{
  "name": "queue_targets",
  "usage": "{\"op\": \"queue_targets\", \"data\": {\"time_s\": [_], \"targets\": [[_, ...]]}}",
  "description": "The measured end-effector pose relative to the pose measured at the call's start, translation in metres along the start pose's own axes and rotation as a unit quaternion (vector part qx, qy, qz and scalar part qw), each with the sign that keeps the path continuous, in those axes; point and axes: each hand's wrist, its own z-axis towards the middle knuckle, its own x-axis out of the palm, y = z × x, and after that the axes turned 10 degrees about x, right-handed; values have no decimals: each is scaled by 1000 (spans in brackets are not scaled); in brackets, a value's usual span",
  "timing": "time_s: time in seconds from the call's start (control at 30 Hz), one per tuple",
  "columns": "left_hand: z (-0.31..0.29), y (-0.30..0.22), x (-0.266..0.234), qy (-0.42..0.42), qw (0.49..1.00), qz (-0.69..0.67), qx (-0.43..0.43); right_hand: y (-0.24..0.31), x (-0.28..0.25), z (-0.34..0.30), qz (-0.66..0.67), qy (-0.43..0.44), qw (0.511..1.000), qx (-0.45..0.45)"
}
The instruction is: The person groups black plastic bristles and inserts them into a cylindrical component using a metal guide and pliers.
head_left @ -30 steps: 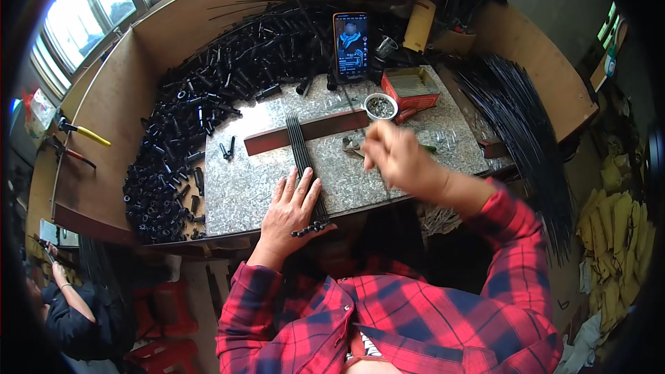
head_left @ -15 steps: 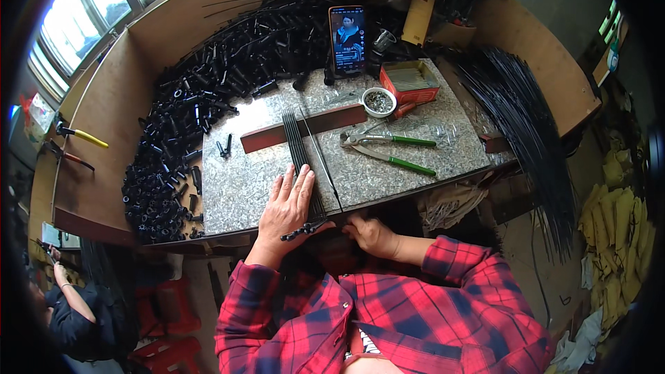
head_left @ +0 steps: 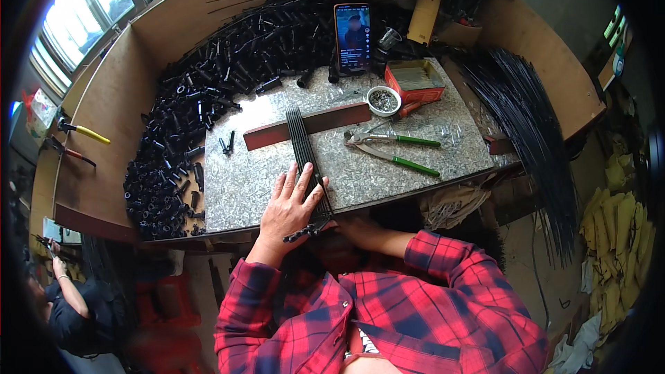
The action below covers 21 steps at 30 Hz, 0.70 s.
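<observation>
While the left hand (head_left: 285,210) rests spread on black rods (head_left: 300,142), I cannot tell if the right hand (head_left: 359,230) grips.

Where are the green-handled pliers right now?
In the head view, the green-handled pliers lie on the right half of the speckled board, just below the white bowl and right of the black rods.

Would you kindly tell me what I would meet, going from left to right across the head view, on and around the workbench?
Yellow-handled tool → two small dark pieces → left hand → green-handled pliers → heap of long black rods → pile of yellow pieces.
</observation>
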Motion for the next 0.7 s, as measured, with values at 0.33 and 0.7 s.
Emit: {"op": "queue_targets", "data": {"time_s": [0.33, 0.7], "targets": [[2, -1, -6, 19, 1000, -25, 2, 75, -143, -30, -42, 293, 954, -37], [3, -1, -3, 8, 1000, -20, -2, 13, -365, 56, -187, -283, 936, 98]]}}
